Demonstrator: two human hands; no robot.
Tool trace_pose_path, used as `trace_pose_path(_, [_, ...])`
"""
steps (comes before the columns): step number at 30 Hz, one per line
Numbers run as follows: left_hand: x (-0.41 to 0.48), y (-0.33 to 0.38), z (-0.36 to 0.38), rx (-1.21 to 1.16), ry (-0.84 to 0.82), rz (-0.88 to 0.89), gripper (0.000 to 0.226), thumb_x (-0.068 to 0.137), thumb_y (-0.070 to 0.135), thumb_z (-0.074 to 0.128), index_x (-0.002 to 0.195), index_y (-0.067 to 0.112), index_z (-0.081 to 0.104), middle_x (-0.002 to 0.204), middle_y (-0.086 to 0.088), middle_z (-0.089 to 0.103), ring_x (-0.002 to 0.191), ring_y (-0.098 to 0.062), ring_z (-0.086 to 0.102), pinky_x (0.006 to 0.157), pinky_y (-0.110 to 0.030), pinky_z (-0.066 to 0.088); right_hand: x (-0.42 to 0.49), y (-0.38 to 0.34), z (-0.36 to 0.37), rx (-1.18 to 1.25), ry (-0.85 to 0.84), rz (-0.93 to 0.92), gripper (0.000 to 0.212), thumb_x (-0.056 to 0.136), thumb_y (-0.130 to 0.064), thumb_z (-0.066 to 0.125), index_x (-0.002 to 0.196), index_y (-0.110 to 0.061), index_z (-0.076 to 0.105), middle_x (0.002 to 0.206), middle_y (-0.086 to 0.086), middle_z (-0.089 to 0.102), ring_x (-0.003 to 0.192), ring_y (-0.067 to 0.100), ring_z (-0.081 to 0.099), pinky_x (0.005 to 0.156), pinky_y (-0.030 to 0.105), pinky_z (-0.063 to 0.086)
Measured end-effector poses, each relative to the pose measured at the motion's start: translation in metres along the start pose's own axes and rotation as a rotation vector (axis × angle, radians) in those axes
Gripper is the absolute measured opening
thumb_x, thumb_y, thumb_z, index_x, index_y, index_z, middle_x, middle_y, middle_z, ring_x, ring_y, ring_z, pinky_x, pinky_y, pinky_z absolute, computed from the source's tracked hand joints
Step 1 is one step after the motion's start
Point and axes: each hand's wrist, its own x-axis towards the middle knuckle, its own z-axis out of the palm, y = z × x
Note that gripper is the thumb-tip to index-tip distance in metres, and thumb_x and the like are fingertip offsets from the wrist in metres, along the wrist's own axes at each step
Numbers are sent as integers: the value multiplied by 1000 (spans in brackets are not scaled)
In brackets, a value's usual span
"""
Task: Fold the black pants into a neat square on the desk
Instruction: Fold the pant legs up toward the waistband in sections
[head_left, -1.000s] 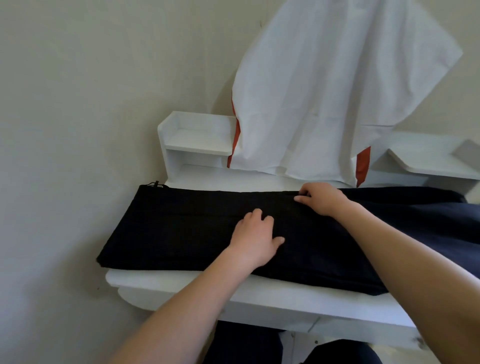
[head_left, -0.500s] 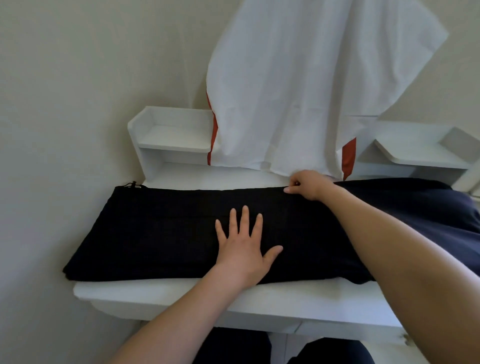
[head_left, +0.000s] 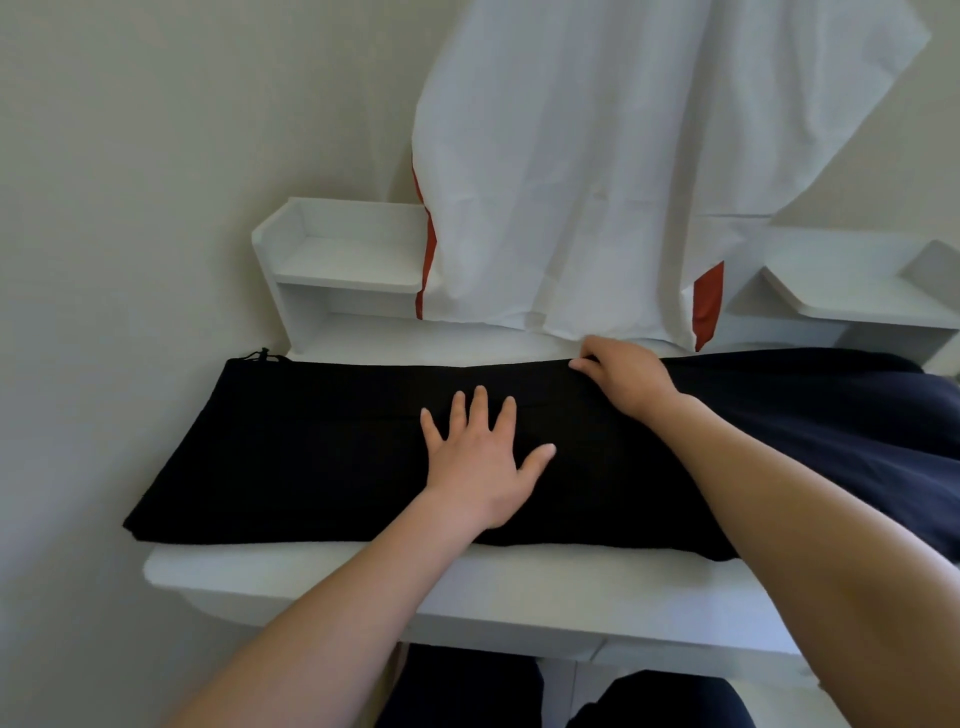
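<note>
The black pants (head_left: 322, 447) lie as a long folded band across the white bench (head_left: 363, 577). Their left end juts past the bench's left edge, and their right end runs out of view, so I cannot tell how much hangs off there.

The left grip (head_left: 483, 457) is released: palm flat and fingers spread, pressing the middle of the band. The right grip (head_left: 621, 382) is curled over the far edge of the cloth and pinches it.

The main risk is skew. If the right grip pulls that edge while the flat palm holds only one spot, the layers may slide apart and the later folds come out crooked rather than square. The unsupported left end could also drag the band off the bench once the palm lifts.

The hem of the hanging white cloth (head_left: 597, 182) ends just beside the right grip and could be caught up in the fold.
</note>
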Motion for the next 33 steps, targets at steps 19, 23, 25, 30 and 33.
trace_pose_path(19, [4,-5,12,30,-4,-26,63,98,42,13,153,17,-3,160,-8,-12,146,-30,-16,113,-60,-10,-34,-107,42,-52,-131,-164,52,102,-37,31,150,-18,30,161,2,21,148,20,14,119,42,12])
trace_pose_path(23, [3,-25,11,21,63,-24,62,99,43,14,153,14,2,162,-7,-5,148,-22,-6,118,-46,-2,-49,-78,44,-188,-173,-48,71,95,-62,10,155,-24,8,163,-7,0,149,14,-4,120,43,0])
trace_pose_path(25, [-1,-48,9,40,86,-73,67,97,53,11,153,19,2,161,-8,-5,148,-23,-5,118,-45,-1,-52,-73,39,-233,-188,9,77,92,-66,7,155,-24,3,163,-6,-3,149,14,-5,120,45,0])
trace_pose_path(30, [-16,-100,-2,18,108,-154,65,97,56,15,153,24,11,161,-8,6,148,-26,2,117,-48,2,-55,-104,37,-327,-155,89,71,99,-55,15,154,-15,-4,163,3,-7,149,23,-7,120,49,3])
trace_pose_path(33, [-26,-122,-13,-87,329,-228,50,100,38,30,146,18,35,153,-9,33,142,-24,26,117,-50,17,-61,-154,49,-169,-99,-55,73,98,-56,21,154,-16,-5,163,3,-6,149,22,-5,119,47,4])
